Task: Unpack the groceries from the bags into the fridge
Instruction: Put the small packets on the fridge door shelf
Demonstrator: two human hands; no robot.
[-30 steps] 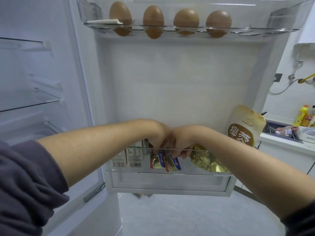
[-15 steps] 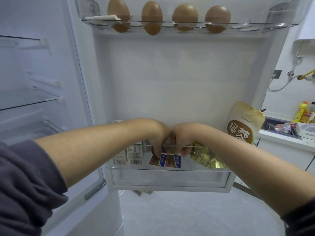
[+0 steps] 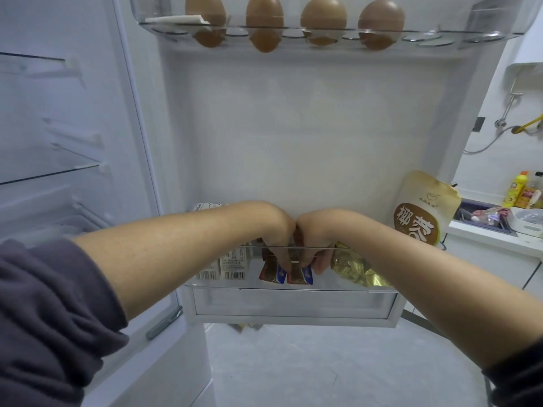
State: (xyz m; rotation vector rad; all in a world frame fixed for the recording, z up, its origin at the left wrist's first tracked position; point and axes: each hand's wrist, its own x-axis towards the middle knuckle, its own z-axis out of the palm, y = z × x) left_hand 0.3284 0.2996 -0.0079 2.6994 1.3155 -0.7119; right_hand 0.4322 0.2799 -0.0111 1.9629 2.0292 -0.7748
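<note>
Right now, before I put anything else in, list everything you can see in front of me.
eggs: four, brown, top door rack
lower door bin: one, clear, low on door
milk cartons: two, white, left end of bin
small packets: two, red and blue, middle of bin
foil bag: one, gold, right of the packets
pouch: one, beige and brown, right end of bin
glass shelves: two, clear, fridge interior, left
yellow bottle: one, yellow, counter far right
left grip: one, bare, in bin, holding small packets
right grip: one, bare, beside left grip, holding same packets
</note>
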